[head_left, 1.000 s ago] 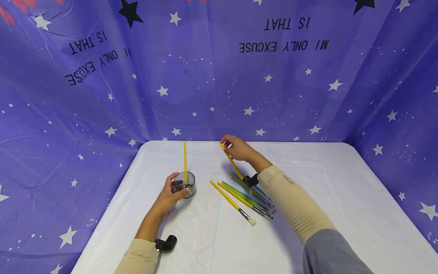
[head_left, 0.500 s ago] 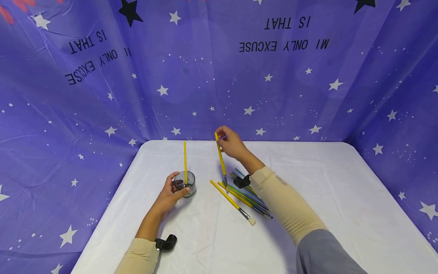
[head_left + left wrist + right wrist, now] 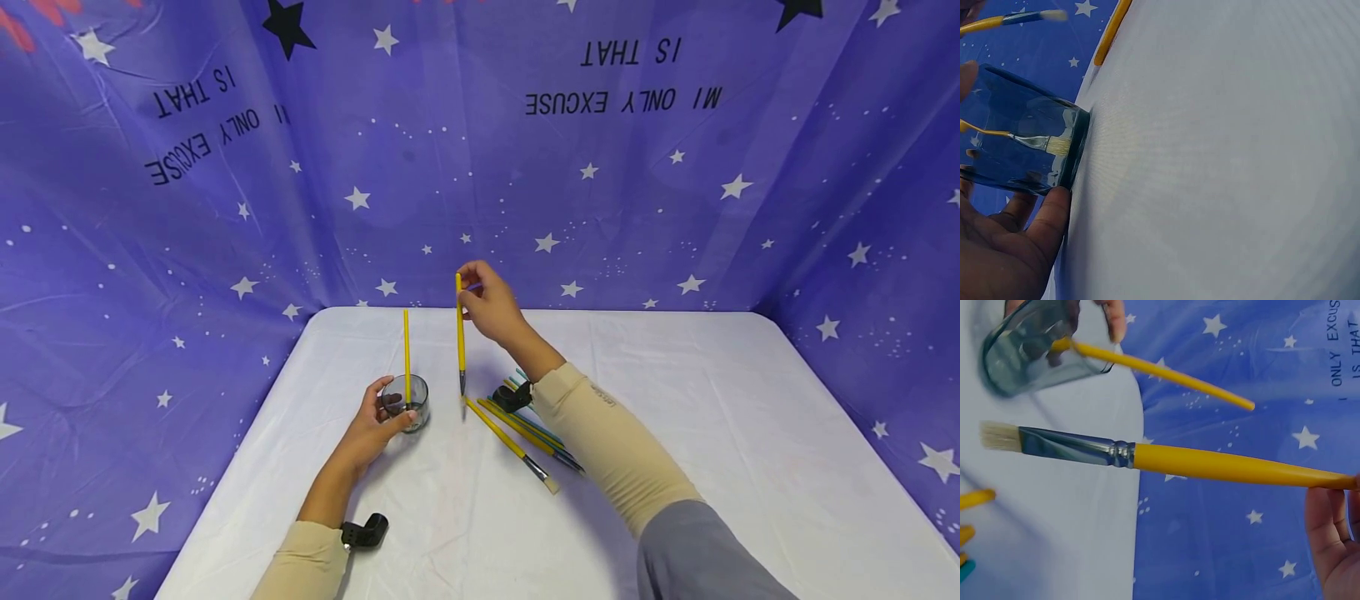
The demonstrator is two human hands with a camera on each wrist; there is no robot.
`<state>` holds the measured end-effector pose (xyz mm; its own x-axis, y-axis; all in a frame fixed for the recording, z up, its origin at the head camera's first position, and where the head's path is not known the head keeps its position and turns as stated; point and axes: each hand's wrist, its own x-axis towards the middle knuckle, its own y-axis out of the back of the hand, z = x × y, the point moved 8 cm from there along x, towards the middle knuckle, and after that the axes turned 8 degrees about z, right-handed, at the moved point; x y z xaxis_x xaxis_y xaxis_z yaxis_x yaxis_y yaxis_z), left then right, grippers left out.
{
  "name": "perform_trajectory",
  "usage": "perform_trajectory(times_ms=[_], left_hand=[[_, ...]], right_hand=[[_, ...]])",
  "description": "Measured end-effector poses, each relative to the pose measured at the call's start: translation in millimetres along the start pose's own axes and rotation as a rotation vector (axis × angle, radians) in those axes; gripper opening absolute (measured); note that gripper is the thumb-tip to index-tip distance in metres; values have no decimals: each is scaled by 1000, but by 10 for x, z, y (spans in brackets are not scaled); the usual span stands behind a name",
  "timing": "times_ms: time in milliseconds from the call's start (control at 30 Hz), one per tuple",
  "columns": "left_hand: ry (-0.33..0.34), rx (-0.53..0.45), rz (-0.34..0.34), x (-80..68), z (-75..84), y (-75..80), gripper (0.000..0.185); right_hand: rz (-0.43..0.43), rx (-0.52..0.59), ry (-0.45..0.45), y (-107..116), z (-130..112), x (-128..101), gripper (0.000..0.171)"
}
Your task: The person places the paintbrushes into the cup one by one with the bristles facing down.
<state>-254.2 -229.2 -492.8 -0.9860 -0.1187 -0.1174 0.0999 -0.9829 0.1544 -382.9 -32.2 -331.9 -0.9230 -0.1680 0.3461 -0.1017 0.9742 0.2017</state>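
A clear glass stands on the white table, and my left hand grips it around the side. Inside it a yellow-handled paintbrush stands upright; the left wrist view shows its pale bristles down at the base. To the right of the glass, my right hand pinches another yellow paintbrush by the handle's end. That brush hangs almost vertical above the table, flat bristles downward, apart from the glass. One more yellow paintbrush lies just right of it.
Several yellow and teal paintbrushes lie in a pile beneath my right forearm, partly hidden by it. The white tabletop ends at a purple star-printed curtain behind and at both sides.
My right hand has lifted the paintbrush from beside the pile and carried it left toward the glass, turning it from slanted to nearly vertical. The left hand and glass stay put.
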Motion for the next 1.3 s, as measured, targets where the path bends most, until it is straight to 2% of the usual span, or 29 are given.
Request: perform_trajectory(times_ms=[367, 600, 633, 900, 1300], left_hand=[[-5, 11, 0, 9, -6, 11, 82], [0, 3, -2, 10, -12, 8, 82], [1, 0, -5, -17, 30, 3, 82], [3, 14, -7, -1, 0, 10, 84], [-10, 8, -2, 6, 1, 6, 82]], right_hand=[[36, 124, 29, -95, -260, 6, 24], [70, 202, 45, -165, -339, -11, 26], [70, 205, 46, -181, -339, -17, 25], [29, 166, 37, -367, -196, -87, 26], [-16, 150, -59, -661, 179, -194, 25]])
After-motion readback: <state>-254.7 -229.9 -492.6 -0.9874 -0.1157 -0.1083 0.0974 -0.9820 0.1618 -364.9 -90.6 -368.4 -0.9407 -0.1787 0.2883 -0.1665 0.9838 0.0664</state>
